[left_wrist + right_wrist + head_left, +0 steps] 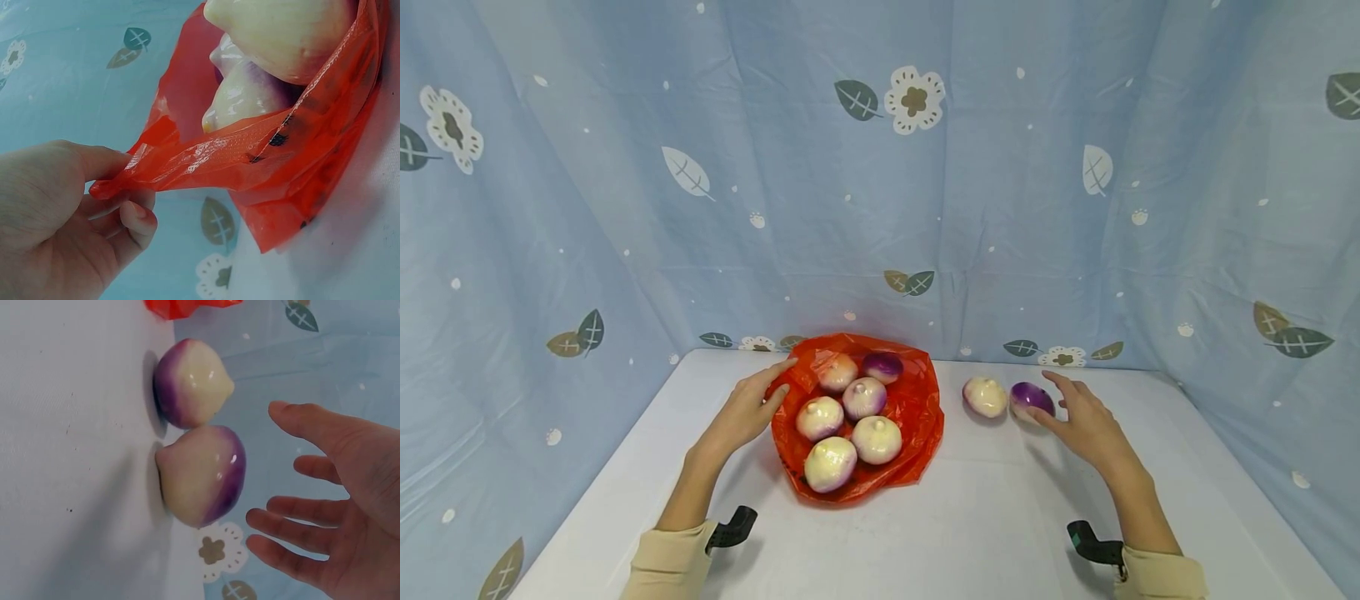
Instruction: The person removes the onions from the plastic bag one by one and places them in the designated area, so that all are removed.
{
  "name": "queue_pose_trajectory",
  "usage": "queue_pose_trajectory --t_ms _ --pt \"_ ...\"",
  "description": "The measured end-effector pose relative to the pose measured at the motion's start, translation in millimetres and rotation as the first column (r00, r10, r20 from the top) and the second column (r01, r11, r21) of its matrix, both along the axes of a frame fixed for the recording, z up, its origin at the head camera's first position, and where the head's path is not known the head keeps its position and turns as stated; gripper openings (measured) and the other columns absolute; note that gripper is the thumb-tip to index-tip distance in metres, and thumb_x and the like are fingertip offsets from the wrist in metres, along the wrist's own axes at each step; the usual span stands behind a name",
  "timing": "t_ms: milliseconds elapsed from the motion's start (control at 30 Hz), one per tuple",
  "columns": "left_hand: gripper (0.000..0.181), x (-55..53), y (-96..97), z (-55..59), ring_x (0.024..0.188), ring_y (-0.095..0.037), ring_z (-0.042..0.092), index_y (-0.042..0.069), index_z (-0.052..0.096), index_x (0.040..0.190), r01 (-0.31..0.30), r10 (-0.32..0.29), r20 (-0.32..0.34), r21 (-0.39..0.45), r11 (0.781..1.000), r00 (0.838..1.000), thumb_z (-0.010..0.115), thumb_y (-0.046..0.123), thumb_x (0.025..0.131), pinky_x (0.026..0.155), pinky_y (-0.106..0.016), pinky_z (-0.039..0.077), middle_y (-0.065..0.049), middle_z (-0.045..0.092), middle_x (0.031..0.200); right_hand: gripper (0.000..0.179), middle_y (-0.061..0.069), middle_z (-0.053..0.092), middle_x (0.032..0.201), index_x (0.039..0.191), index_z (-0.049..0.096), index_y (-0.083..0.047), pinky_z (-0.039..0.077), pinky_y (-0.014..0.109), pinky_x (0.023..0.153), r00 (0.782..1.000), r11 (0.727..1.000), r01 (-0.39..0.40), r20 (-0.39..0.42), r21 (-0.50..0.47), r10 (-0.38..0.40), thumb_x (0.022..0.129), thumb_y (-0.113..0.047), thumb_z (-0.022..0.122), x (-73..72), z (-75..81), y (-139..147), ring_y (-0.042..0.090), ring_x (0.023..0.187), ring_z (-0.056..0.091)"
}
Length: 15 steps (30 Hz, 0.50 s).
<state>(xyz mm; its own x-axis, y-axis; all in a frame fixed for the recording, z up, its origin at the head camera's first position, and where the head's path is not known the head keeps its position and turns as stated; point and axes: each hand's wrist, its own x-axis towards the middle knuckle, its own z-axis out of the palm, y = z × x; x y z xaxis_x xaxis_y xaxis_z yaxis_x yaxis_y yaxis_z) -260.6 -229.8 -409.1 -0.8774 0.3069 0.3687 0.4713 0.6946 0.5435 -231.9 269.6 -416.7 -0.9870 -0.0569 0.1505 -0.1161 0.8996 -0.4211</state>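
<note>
A red plastic bag (913,433) lies spread on the table with several purple-and-white turnips inside, one of them a pale turnip (877,440). My left hand (747,411) is at the bag's left side; in the left wrist view, its thumb and fingers pinch the bag's edge. Right of the bag sit two loose turnips: a mostly white turnip (984,397) and, close beside it, a turnip (1030,397) with its purple side up. Over that second one hovers my right hand (1086,421), fingers spread. The right wrist view shows a gap between this hand (350,506) and the turnip (203,475).
A white table (992,517) carries everything. Behind and at both sides hangs a blue curtain (820,208) with leaves and flowers, meeting the table's back edge just beyond the bag and loose turnips. Black wrist mounts (733,527) stick out from the sleeves.
</note>
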Motion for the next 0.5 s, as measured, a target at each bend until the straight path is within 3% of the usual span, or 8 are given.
queue_pose_trajectory --t_ms 500 --pt "0.045 -0.4 -1.6 -0.9 0.124 -0.037 0.058 0.003 0.05 0.142 0.011 -0.011 0.002 0.021 1.0 1.0 0.056 0.005 0.097 0.1 -0.052 0.05 -0.019 0.056 0.141 0.08 0.027 0.049 0.141 0.152 0.029 -0.011 0.035 0.075 0.097 0.997 0.996 -0.043 -0.072 -0.075 0.037 0.09 -0.045 0.067 3.6 5.8 -15 0.045 0.119 0.058"
